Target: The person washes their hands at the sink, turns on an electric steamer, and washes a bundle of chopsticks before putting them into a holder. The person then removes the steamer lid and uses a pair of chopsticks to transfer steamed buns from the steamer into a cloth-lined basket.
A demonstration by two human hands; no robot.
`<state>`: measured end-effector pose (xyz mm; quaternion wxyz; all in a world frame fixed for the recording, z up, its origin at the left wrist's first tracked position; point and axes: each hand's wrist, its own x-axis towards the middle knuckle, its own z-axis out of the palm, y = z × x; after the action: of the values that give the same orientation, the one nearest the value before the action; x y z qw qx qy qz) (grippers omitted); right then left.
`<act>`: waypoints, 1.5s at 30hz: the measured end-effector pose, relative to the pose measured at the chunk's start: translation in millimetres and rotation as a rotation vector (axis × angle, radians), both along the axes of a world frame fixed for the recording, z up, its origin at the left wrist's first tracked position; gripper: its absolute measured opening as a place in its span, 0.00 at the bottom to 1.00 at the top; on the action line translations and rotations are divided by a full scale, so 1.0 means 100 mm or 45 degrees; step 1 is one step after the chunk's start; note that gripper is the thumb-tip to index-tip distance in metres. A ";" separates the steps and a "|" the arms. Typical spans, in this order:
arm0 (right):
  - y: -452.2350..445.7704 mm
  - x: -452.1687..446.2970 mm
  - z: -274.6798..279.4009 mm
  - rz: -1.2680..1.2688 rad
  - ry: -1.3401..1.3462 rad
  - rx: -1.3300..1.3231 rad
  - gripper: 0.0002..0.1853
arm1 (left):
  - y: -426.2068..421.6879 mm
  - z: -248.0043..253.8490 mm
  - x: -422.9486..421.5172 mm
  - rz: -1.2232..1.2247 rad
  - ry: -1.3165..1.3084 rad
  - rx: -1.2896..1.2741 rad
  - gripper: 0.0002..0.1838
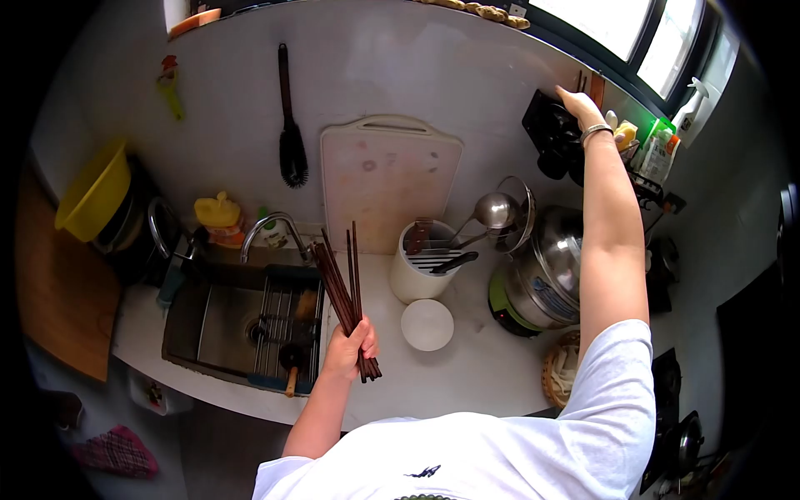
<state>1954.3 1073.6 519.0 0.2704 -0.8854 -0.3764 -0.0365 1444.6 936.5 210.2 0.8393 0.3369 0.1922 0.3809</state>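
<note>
My left hand (351, 348) is closed around a bundle of dark brown chopsticks (337, 287), held upright and slightly fanned above the counter beside the sink. A white bowl (427, 325) stands on the counter just right of that hand. Up on the right, my right hand (581, 107) reaches to a black wall-mounted utensil holder (550, 129). Its thumb shows, but the other fingers are mostly hidden. Thin dark sticks (581, 81) rise just behind this hand; whether it grips them is unclear.
A sink (225, 321) with a wire rack lies left. A white utensil bin (412, 275) stands before a white cutting board (387, 179). At right are a steel pot (542, 267) and a wicker basket (550, 375). A ladle (497, 211) leans out behind the bin.
</note>
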 end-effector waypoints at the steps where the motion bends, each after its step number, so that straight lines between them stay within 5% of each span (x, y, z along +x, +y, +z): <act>1: 0.01 -0.05 0.01 0.003 -0.003 -0.002 0.38 | 0.00 0.00 -0.03 0.019 0.022 -0.016 0.17; 8: -0.13 -0.23 0.20 -0.042 -0.215 0.060 0.31 | 0.02 -0.12 -0.17 0.057 0.076 -0.049 0.16; 11: -0.28 -0.49 0.35 0.064 -0.838 0.678 0.17 | 0.03 -0.09 -0.24 0.103 0.158 -0.072 0.12; 12: -0.42 -0.67 0.42 0.355 -1.256 1.082 0.13 | 0.04 -0.06 -0.24 0.120 0.166 -0.049 0.11; 17: -1.15 -1.99 0.50 0.824 -0.657 1.389 0.11 | 0.15 -0.06 -0.31 0.192 0.171 0.002 0.08; 23: -1.66 -3.37 -0.91 1.178 0.480 0.497 0.10 | 0.22 -0.06 -0.36 -0.091 -0.015 -0.035 0.08; 27: -1.63 -3.81 -2.05 1.098 1.038 0.400 0.06 | 0.07 -0.05 -0.39 -0.329 -0.026 -0.086 0.11; 30: -1.66 -4.14 -2.37 1.032 1.004 0.436 0.05 | -0.08 -0.12 -0.49 -0.432 -0.004 -0.093 0.13; 34: -1.76 -4.34 -2.68 0.923 1.129 0.529 0.21 | -0.23 -0.20 -0.73 -0.484 0.040 -0.123 0.13; 37: -1.97 -4.59 -2.76 0.788 0.774 0.592 0.27 | -0.40 -0.17 -1.01 -0.548 0.062 -0.073 0.11; 39: -2.19 -4.82 -2.69 0.877 1.801 0.658 0.23 | -0.48 -0.14 -1.20 -0.743 0.156 0.051 0.11; 41: -2.31 -5.05 -2.80 0.887 2.337 0.685 0.22 | -0.53 -0.27 -1.34 -0.855 0.266 0.065 0.11; 43: -2.35 -5.28 -3.01 0.808 2.168 0.871 0.14 | -0.58 -0.35 -1.51 -0.910 0.406 0.227 0.13; 45: -2.40 -5.39 -3.21 0.674 2.138 1.141 0.11 | -0.55 -0.55 -1.74 -0.876 0.241 0.210 0.30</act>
<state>1414.9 833.4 198.4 0.7595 -0.3268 -0.1995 0.5259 1271.0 881.6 154.9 0.8668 0.4823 0.1132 0.0576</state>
